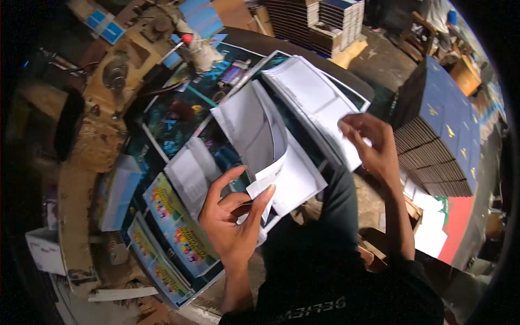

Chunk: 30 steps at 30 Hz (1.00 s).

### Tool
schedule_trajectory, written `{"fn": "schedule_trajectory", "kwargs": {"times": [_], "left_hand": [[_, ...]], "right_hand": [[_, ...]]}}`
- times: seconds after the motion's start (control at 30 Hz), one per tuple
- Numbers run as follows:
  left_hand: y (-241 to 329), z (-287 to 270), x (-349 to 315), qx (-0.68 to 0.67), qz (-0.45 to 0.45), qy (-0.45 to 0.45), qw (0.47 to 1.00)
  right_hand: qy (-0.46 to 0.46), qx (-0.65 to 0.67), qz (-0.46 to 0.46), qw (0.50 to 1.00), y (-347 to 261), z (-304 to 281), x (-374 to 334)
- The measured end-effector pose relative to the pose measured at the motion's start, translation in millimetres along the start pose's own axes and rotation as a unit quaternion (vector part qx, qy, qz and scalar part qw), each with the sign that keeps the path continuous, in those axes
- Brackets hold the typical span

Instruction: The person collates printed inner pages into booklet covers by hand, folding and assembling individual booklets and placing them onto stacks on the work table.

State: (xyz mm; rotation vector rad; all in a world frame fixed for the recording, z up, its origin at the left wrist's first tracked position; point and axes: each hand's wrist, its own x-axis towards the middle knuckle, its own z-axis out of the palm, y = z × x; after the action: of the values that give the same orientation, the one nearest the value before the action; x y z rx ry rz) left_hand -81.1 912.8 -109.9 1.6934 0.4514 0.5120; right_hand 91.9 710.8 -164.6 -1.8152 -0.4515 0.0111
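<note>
My left hand pinches the near corner of some white printed paper sheets between thumb and fingers. These sheets curl upward over a white page lying on the work surface. At the right, my right hand hovers at the edge of a thick stack of white sheets. Its thumb and fingers are curled together; whether a sheet is between them is hidden. Another small pile of white printed sheets lies left of my left hand.
Colourful printed covers lie at the near left on the dark printed table covering. A whitish bottle with a red tip stands at the far side. Tall stacks of dark blue bound books rise at the right, more behind.
</note>
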Motion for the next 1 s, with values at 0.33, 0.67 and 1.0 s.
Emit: {"fn": "schedule_trajectory", "kwargs": {"times": [0.33, 0.67, 1.0], "left_hand": [[11.2, -13.7, -19.6, 0.082, 0.06, 0.028, 0.994], [-19.7, -36.6, -39.0, 0.074, 0.139, 0.234, 0.959], [-21.6, -30.9, -51.0, 0.216, 0.24, -0.077, 0.943]], "right_hand": [[-0.257, 0.44, 0.257, 0.821, -51.5, 65.7, -1.8], [-0.305, 0.338, 0.203, 0.867, -39.4, 55.9, 5.4], [-0.212, 0.199, 0.153, 0.944, -30.3, 66.2, -11.1]]}}
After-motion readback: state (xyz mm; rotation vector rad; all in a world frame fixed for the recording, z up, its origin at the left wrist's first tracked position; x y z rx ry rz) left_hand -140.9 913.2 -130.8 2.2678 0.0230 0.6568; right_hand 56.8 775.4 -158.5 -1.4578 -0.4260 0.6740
